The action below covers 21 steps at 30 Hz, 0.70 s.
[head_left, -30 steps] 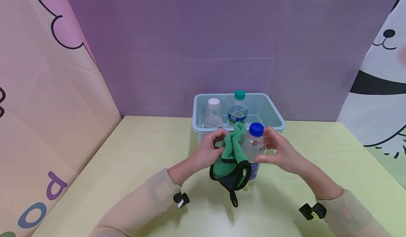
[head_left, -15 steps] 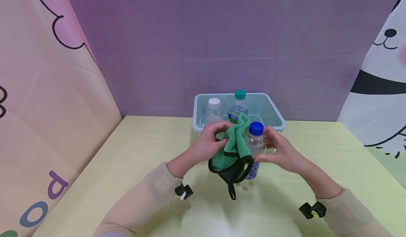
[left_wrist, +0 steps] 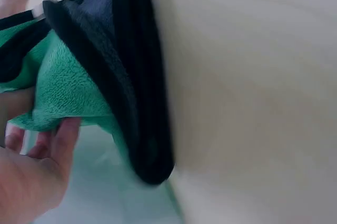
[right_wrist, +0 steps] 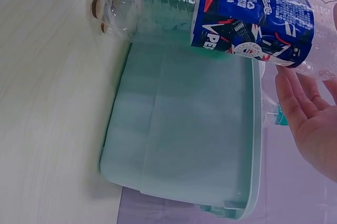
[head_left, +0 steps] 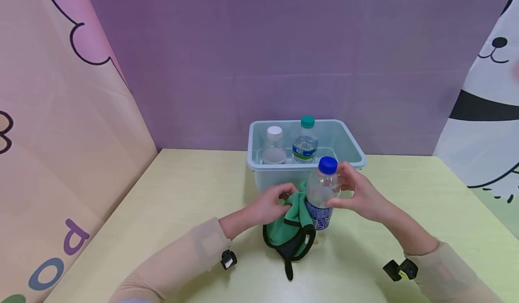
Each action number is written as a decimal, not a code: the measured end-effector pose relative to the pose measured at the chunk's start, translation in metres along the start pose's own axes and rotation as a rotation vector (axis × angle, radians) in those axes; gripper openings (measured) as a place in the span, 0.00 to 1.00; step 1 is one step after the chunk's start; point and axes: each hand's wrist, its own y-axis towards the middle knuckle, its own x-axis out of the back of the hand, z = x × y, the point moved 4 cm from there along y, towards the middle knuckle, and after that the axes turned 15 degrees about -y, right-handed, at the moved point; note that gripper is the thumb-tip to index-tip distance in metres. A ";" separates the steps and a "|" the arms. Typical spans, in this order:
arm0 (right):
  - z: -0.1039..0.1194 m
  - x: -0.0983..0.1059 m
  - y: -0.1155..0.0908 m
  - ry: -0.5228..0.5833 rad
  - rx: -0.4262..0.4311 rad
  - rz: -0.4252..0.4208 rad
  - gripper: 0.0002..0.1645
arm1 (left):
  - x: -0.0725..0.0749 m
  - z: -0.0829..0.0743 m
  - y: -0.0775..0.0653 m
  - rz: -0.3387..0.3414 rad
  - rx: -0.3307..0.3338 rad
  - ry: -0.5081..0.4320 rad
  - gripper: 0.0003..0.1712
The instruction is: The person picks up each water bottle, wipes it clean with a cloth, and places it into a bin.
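Note:
A clear plastic bottle (head_left: 320, 215) with a blue cap and a blue label stands tilted slightly in front of the tub. My right hand (head_left: 361, 198) grips its upper part, thumb in front. In the right wrist view, fingers (right_wrist: 295, 95) reach under the bottle just beyond the label. A green cloth (head_left: 285, 231) with black edging and a dark side is bunched in my left hand (head_left: 268, 207), pinched near its top. It lies against the bottle's left side and hangs down, its black loop lowest. The left wrist view shows the folded cloth (left_wrist: 68, 87) between thumb and fingers.
Behind the hands, a light blue plastic tub (head_left: 279, 174) sits on the pale wooden table (head_left: 202, 181). Inside it are a white-capped bottle (head_left: 274, 147) and a green-capped bottle (head_left: 305, 145). A purple backdrop (head_left: 259, 64) rises behind the table.
My left hand and the cloth first rise slightly along the bottle, then drop lower and a little left, uncovering more of its label. The right hand and bottle stay nearly still.

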 end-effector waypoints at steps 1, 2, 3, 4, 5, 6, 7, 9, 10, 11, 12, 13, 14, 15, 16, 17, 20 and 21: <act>0.000 0.000 0.000 -0.001 -0.003 0.002 0.31 | -0.002 0.004 -0.001 0.017 0.014 0.009 0.12; 0.000 0.000 0.000 0.000 -0.006 0.002 0.31 | -0.003 0.008 -0.002 0.031 0.023 0.019 0.11; -0.001 -0.001 0.000 -0.001 -0.009 0.005 0.31 | -0.004 0.010 -0.003 0.044 0.029 0.026 0.11; 0.000 -0.001 0.000 0.000 -0.011 0.005 0.31 | -0.005 0.013 -0.003 0.052 0.032 0.030 0.11; 0.000 -0.001 0.000 0.001 -0.015 0.006 0.31 | -0.005 0.014 -0.004 0.056 0.027 0.031 0.11; -0.001 -0.002 0.000 0.002 -0.020 0.007 0.31 | -0.005 0.015 -0.004 0.055 0.023 0.025 0.11; 0.000 -0.002 0.000 0.005 -0.021 0.009 0.31 | -0.005 0.016 -0.004 0.048 0.017 0.017 0.11; 0.000 -0.002 0.000 0.011 -0.020 0.011 0.31 | -0.003 0.013 -0.003 0.030 -0.009 -0.004 0.11; 0.000 -0.002 0.000 0.011 -0.018 0.012 0.31 | -0.002 0.011 -0.003 0.018 -0.026 -0.017 0.12; 0.000 -0.002 0.000 0.013 -0.017 0.012 0.31 | 0.000 0.007 -0.002 0.002 -0.042 -0.033 0.12; 0.000 -0.002 0.000 0.015 -0.014 0.011 0.31 | 0.001 0.003 -0.001 -0.014 -0.060 -0.050 0.12; 0.001 -0.002 0.000 0.013 -0.010 0.010 0.31 | 0.003 -0.001 0.001 -0.032 -0.080 -0.068 0.12; 0.000 -0.002 0.000 0.011 -0.008 0.008 0.31 | 0.005 -0.007 0.002 -0.048 -0.100 -0.086 0.12; 0.000 -0.001 0.000 0.009 -0.007 0.005 0.31 | 0.006 -0.012 0.003 -0.065 -0.118 -0.102 0.12; 0.000 -0.001 0.000 0.008 -0.006 0.003 0.31 | 0.008 -0.017 0.005 -0.081 -0.133 -0.120 0.12; 0.000 -0.001 0.000 0.007 -0.002 0.000 0.32 | 0.010 -0.021 0.006 -0.094 -0.144 -0.134 0.12; 0.000 0.000 -0.001 0.011 0.003 -0.006 0.32 | 0.014 -0.034 0.010 -0.131 -0.178 -0.168 0.12; 0.000 0.000 -0.001 0.014 0.002 -0.007 0.32 | 0.015 -0.038 0.011 -0.143 -0.187 -0.180 0.11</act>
